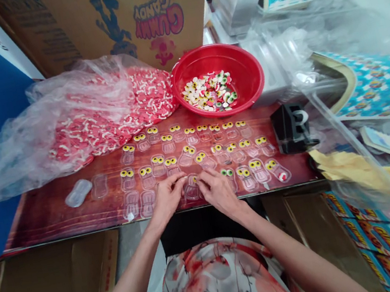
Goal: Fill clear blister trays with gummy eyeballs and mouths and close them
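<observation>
My left hand [168,197] and my right hand [220,190] meet over a small clear plastic tray [192,192] near the table's front edge. The right thumb and fingers pinch at a yellow gummy eye [195,179] at the tray's top. On the other side, the left fingertips are closed together at the tray's upper left; what they hold is hidden. Rows of similar trays lie around, most with two yellow gummy eyes [171,161] at one end. A tray to the right has green gummy eyes [227,173]. Two bare trays [148,203] lie left of my left hand.
A red bowl [252,68] of loose gummy pieces stands at the back, beside a plastic bag of red and white gummies [106,114]. A black tape dispenser [290,126] sits on the right. Stacked empty trays [78,192] lie left; a cardboard box [64,28] stands behind.
</observation>
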`<state>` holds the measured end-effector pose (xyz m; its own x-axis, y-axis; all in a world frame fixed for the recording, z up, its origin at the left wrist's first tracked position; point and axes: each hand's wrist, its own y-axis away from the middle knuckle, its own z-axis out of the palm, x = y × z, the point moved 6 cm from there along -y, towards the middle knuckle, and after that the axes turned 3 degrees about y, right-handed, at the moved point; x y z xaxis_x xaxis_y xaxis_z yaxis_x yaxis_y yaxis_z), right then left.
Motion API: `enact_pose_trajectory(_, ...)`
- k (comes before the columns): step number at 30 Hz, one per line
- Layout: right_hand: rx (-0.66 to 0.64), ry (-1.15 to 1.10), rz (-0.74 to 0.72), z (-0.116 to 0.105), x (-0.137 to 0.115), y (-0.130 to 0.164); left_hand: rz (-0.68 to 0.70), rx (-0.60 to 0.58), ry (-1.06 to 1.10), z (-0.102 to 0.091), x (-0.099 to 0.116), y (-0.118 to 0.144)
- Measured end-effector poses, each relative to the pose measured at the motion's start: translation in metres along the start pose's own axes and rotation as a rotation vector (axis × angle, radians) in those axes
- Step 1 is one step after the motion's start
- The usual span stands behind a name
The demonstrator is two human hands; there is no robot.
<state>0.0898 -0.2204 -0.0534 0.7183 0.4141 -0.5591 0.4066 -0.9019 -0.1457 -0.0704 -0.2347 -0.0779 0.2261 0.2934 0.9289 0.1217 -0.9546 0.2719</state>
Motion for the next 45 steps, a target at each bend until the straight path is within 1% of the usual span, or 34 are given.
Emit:
enact_pose_trajectory(2, 0.026, -0.042, 0.044, -0.005, 0.005, 0.000, 0.104, 0.040, -0.129, 0.002, 0.007, -0.001)
enact_pose_trajectory(5, 0.004, -0.030, 0.082, -0.005, 0.007, 0.001, 0.249, 0.059, -0.314, 0.009, 0.017, 0.000)
enact_pose_trajectory(9, -0.046, 0.033, 0.111, 0.001, 0.007, 0.003, 0.348, 0.043, -0.481, 0.019, 0.022, -0.001)
enact_pose_trajectory(14, -0.088, 0.114, 0.076, 0.007, 0.005, 0.002, 0.358, 0.009, -0.524, 0.023, 0.015, -0.005)
enact_pose_trajectory(19, -0.118, 0.173, 0.085, 0.006, 0.006, 0.000, 0.394, -0.053, -0.563, 0.023, 0.018, -0.004)
enact_pose_trajectory(24, -0.130, 0.177, 0.097, 0.005, 0.007, -0.003, 0.420, 0.000, -0.575, 0.018, 0.021, -0.002)
enact_pose_trajectory(29, -0.108, 0.154, 0.060, 0.007, 0.009, -0.005, 0.412, 0.033, -0.605, 0.024, 0.021, -0.005)
enact_pose_trajectory(31, -0.102, 0.147, 0.053, 0.007, 0.011, -0.005, 0.389, 0.043, -0.573, 0.024, 0.022, -0.006)
enact_pose_trajectory(33, -0.092, 0.127, 0.051, 0.006, 0.013, -0.004, 0.354, 0.069, -0.490, 0.020, 0.022, -0.006)
enact_pose_trajectory(35, -0.072, 0.086, 0.054, 0.002, 0.012, -0.004, 0.282, 0.096, -0.343, 0.012, 0.019, -0.005)
enact_pose_trajectory(37, -0.037, -0.002, 0.058, -0.004, 0.008, -0.003, 0.160, 0.107, -0.134, 0.002, 0.012, -0.004)
enact_pose_trajectory(39, -0.012, -0.144, 0.045, -0.007, -0.002, -0.004, 0.019, 0.105, 0.089, -0.005, 0.003, 0.000)
enact_pose_trajectory(41, -0.017, -0.299, 0.021, -0.006, -0.016, -0.007, -0.071, 0.114, 0.252, -0.009, -0.002, 0.005)
enact_pose_trajectory(43, -0.037, -0.396, 0.014, -0.001, -0.030, -0.010, -0.107, 0.125, 0.328, -0.013, -0.004, 0.012)
enact_pose_trajectory(45, -0.046, -0.434, 0.026, 0.007, -0.039, -0.013, -0.124, 0.126, 0.345, -0.018, -0.004, 0.019)
